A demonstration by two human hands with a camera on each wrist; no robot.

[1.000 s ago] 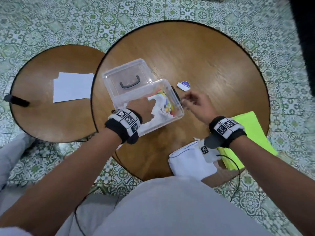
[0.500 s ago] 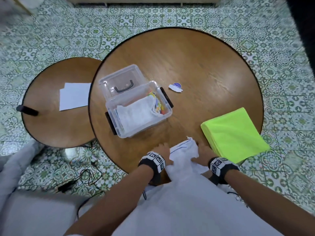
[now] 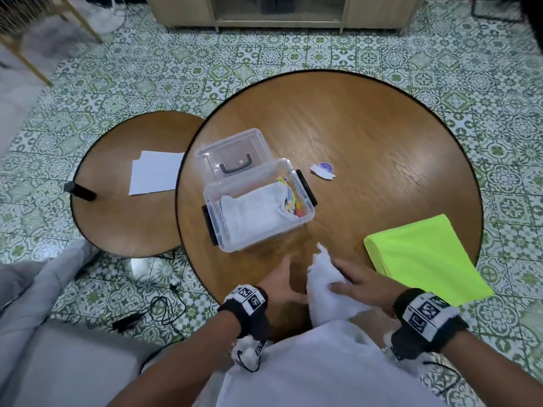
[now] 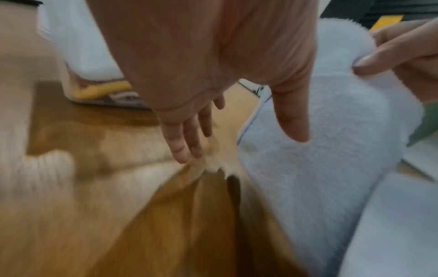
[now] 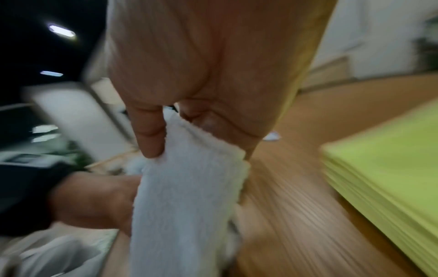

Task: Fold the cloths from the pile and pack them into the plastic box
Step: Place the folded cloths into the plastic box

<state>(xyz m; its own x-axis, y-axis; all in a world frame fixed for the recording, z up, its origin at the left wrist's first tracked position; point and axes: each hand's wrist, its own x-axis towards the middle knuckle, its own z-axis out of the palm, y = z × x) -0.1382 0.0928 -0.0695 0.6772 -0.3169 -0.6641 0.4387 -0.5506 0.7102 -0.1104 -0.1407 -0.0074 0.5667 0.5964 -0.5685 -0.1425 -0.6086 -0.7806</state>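
Note:
The clear plastic box [image 3: 296, 227] stands left of the round table's middle with a folded white cloth [image 3: 252, 212] and coloured ones inside. Its lid [image 3: 232, 148] lies just behind it. At the near table edge my right hand [image 3: 338, 274] [image 5: 196, 150] pinches a bunched white cloth [image 3: 326, 286] [image 5: 187, 196] [image 4: 320, 168] that hangs toward my lap. My left hand [image 3: 291, 277] [image 4: 237, 142] is open just left of it, fingers straight over the wood, thumb against the cloth. A folded lime-green cloth pile [image 3: 423, 257] [image 5: 391, 168] lies to the right.
A small torn label [image 3: 323, 170] lies right of the box. The lower side table [image 3: 117, 230] on the left carries white paper sheets [image 3: 155, 176] and a black object [image 3: 79, 191]. Cables [image 3: 152, 312] trail on the tiled floor; a cabinet [image 3: 279, 13] stands beyond.
Both hands left the box and came back to the near table edge. They took up the white cloth there; now only the right hand holds it, lifted and bunched, and the left has opened.

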